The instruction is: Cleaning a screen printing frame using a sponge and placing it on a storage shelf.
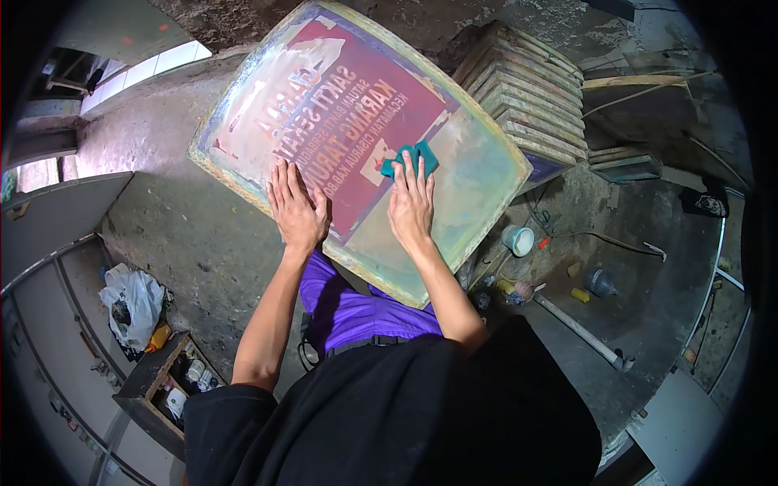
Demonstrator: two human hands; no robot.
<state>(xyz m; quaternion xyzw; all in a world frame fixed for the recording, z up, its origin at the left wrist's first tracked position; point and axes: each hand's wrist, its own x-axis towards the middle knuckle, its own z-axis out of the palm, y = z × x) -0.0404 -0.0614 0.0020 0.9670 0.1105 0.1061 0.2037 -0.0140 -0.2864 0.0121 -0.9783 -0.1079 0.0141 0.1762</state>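
A screen-printing frame (474, 182) with a pale, stained border lies tilted in front of me, over my purple trousers. Dark red coating (409, 97) with lettering covers part of its mesh; elsewhere the coating is worn away in pale, ragged patches. My left hand (300, 209) rests on the near left side of the mesh, fingers stretched out and holding nothing. Under the fingers of my right hand (412, 206) is a crumpled teal cloth (429, 157), pressed against the mesh at the lower right edge of the red area.
Several stained frames (531, 97) are stacked at the far right. Below them are a white-and-blue bucket (519, 240), a white pipe (577, 330) and a plastic bottle (600, 283). At left stand a plastic bag (132, 304) and a wooden shelf box (146, 393) holding bottles.
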